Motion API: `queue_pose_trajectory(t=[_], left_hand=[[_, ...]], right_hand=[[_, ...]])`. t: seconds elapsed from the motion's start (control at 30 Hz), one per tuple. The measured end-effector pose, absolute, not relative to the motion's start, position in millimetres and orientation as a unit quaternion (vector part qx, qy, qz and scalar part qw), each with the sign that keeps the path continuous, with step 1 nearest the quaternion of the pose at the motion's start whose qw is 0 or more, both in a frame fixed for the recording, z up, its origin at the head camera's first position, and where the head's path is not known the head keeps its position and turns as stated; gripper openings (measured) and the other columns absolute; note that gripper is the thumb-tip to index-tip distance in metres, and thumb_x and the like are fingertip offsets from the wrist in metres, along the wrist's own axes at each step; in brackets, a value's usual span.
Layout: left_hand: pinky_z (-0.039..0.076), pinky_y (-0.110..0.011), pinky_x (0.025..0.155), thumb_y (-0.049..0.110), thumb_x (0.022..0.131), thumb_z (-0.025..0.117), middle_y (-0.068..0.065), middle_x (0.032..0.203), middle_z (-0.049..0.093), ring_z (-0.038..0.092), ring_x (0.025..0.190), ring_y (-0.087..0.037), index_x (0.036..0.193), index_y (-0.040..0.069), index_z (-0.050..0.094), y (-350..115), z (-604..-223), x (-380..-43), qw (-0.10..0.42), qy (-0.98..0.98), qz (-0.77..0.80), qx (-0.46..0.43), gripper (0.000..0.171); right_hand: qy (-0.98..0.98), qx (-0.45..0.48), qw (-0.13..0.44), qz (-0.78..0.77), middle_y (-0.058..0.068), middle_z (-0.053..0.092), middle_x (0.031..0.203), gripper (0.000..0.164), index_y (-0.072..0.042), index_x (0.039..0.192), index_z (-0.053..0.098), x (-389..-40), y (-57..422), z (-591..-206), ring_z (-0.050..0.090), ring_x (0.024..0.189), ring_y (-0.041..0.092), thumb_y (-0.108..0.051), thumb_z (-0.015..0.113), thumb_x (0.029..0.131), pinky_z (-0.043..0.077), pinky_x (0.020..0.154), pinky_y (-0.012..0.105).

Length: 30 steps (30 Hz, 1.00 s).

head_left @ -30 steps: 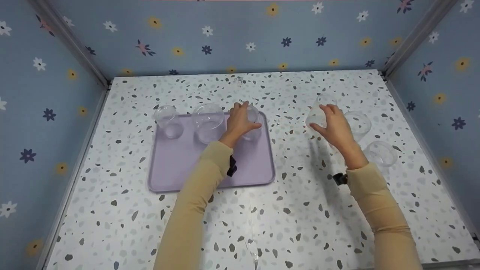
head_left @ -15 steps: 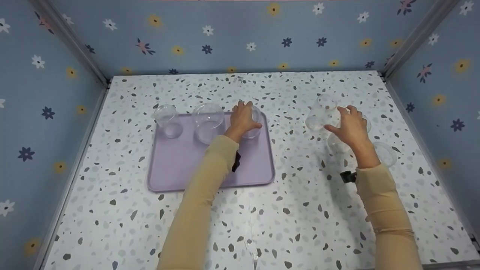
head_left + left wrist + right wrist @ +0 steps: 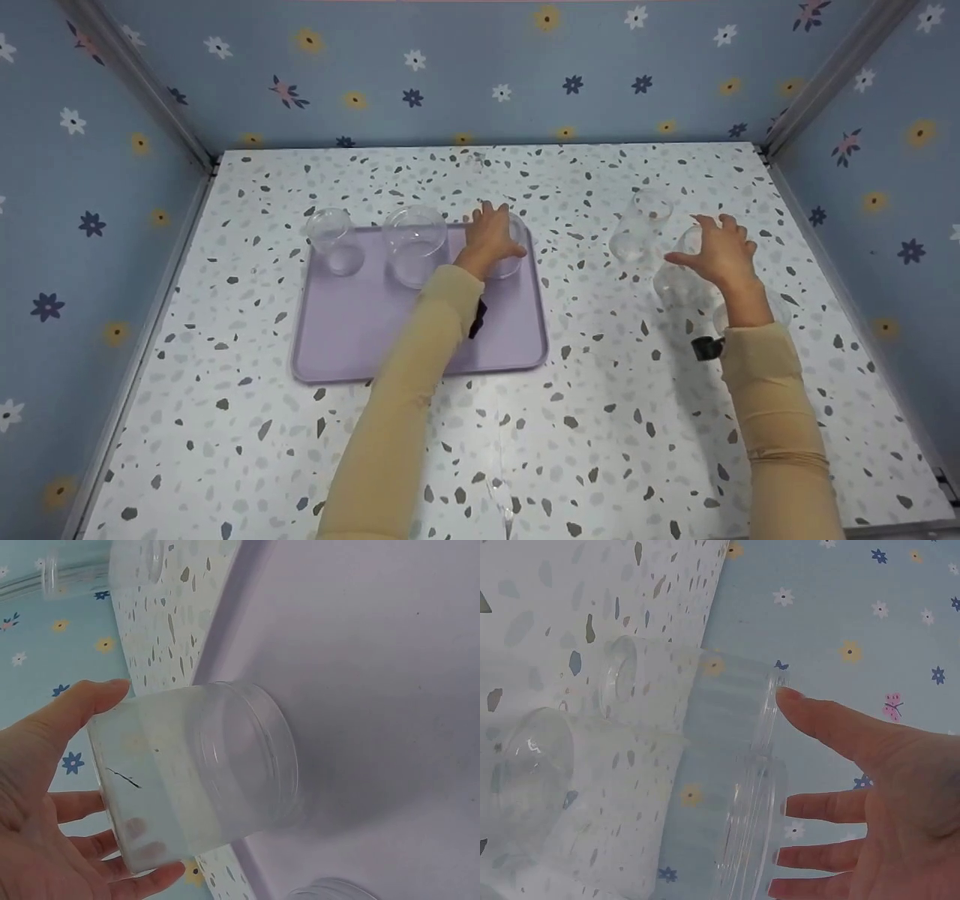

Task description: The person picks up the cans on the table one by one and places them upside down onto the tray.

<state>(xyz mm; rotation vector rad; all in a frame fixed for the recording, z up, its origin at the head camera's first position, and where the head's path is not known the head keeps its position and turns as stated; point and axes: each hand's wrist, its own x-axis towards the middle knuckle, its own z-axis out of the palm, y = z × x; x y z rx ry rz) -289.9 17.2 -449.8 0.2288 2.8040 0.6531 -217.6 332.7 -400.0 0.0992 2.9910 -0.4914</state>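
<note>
My left hand (image 3: 491,238) grips a clear plastic jar (image 3: 225,772) that stands at the far right corner of the lilac tray (image 3: 337,330). In the left wrist view the thumb and fingers lie on opposite sides of its upper end. Two more clear containers stand along the tray's far edge, a wide one (image 3: 415,259) and a narrower one (image 3: 330,232). My right hand (image 3: 724,259) is spread over clear jars on the table, the nearest a jar (image 3: 675,285) at its left. In the right wrist view the thumb is by a jar's rim (image 3: 769,712), and the fingers hold nothing.
Another clear jar (image 3: 634,236) stands on the speckled table (image 3: 585,450) behind and left of my right hand. One more (image 3: 780,307) is partly hidden by the right wrist. Flowered panels (image 3: 465,67) enclose the back and sides.
My right hand has moved right, away from the far jar, to over the jars nearer the right side. My left hand has shifted slightly right, still at the same jar.
</note>
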Motion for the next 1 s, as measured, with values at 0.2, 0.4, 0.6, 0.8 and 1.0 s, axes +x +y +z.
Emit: queue_pose_trajectory(t=[0.2,0.4,0.6,0.8,1.0], left_hand=[[0.036,-0.045,0.091,0.033,0.066,0.076,-0.019,0.130,0.033,0.034,0.116,-0.033,0.133,0.004,0.035,17.4,-447.4,-288.9,0.129,0.964,0.216,0.089,0.084],[0.035,-0.044,0.092,0.033,0.066,0.077,-0.019,0.130,0.034,0.035,0.116,-0.032,0.134,0.005,0.035,19.2,-448.7,-290.7,0.129,0.964,0.215,0.092,0.085],[0.035,-0.043,0.092,0.033,0.066,0.076,-0.019,0.130,0.033,0.035,0.116,-0.032,0.135,0.005,0.034,16.5,-449.5,-291.8,0.132,0.961,0.225,0.092,0.085],[0.035,-0.043,0.093,0.034,0.066,0.076,-0.019,0.130,0.032,0.034,0.117,-0.032,0.137,0.005,0.031,14.8,-449.3,-291.0,0.135,0.958,0.231,0.098,0.089],[0.035,-0.046,0.092,0.037,0.067,0.075,-0.019,0.132,0.032,0.033,0.117,-0.033,0.138,0.006,0.027,15.4,-449.7,-291.1,0.136,0.962,0.215,0.101,0.091]], right_hand=[[0.982,0.044,0.085,-0.164,0.037,0.012,0.134,0.085,0.004,0.136,0.023,-220.5,336.9,-401.8,0.012,0.119,0.055,-0.040,0.066,0.076,0.014,0.089,0.067],[0.977,0.053,0.105,-0.178,0.038,0.008,0.134,0.089,0.005,0.138,0.016,-222.2,339.0,-405.1,0.013,0.116,0.058,-0.037,0.066,0.078,0.019,0.086,0.069],[0.979,0.052,0.090,-0.175,0.039,0.013,0.131,0.083,0.008,0.136,0.017,-222.7,338.6,-408.4,0.018,0.114,0.058,-0.031,0.064,0.080,0.026,0.087,0.065],[0.981,0.060,0.081,-0.168,0.038,0.018,0.129,0.081,0.007,0.136,0.020,-222.6,339.1,-410.4,0.021,0.113,0.055,-0.031,0.064,0.080,0.029,0.085,0.063],[0.982,0.064,0.070,-0.166,0.038,0.020,0.127,0.079,0.007,0.135,0.022,-222.3,340.4,-411.3,0.023,0.112,0.054,-0.031,0.064,0.080,0.031,0.082,0.063]])
